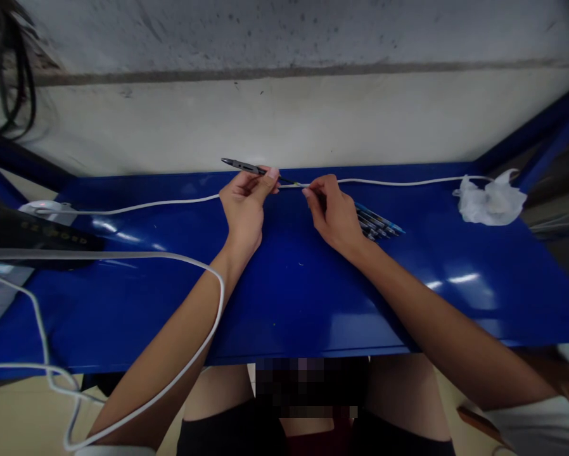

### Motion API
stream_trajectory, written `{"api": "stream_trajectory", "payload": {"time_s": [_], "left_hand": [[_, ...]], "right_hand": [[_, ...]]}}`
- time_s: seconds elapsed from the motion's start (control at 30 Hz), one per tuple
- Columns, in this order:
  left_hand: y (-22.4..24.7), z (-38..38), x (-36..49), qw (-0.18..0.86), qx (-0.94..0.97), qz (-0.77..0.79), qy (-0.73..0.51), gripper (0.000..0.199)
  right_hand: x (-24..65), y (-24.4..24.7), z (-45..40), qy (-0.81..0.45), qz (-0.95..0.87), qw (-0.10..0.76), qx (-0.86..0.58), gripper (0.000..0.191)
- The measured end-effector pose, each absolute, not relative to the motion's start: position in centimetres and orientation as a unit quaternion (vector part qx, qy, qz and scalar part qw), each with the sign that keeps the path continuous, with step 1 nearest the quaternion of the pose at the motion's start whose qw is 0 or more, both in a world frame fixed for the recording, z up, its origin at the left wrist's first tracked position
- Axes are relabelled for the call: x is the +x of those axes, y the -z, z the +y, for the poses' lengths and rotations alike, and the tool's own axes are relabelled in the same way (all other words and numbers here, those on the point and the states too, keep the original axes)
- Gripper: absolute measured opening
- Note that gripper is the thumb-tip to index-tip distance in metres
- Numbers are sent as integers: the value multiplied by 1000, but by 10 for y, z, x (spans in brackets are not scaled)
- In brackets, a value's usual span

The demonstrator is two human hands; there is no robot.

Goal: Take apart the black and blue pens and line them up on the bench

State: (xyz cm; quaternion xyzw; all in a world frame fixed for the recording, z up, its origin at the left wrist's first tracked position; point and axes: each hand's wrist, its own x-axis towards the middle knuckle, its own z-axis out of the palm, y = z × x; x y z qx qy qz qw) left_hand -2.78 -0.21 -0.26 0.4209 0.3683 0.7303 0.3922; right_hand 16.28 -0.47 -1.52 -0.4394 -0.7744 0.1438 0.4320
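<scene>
My left hand [249, 202] pinches a dark pen barrel [241, 166], which points up and to the left above the blue table [289, 285]. From the barrel's right end a thin refill [291, 183] sticks out toward my right hand [332, 209]. The thumb and forefinger of my right hand are closed on the refill's far end. Several pens [379, 223] with dark and blue parts lie side by side on the table, just right of my right hand and partly hidden by it.
A white cable [161, 202] runs along the table's back, behind both hands. Another white cable [220, 285] loops over my left forearm. Crumpled white plastic [491, 199] lies at the right, a black box [37, 234] at the left. A pale wall [284, 120] stands behind.
</scene>
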Motion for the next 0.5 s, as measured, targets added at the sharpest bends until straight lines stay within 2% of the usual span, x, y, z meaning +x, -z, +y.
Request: {"api": "stream_trajectory", "payload": {"time_s": [0.5], "left_hand": [[-1,-5,-26,395,462,357,-709,21]], "right_hand": [[163,15,-5,-159,-788,399,-440,19]]}}
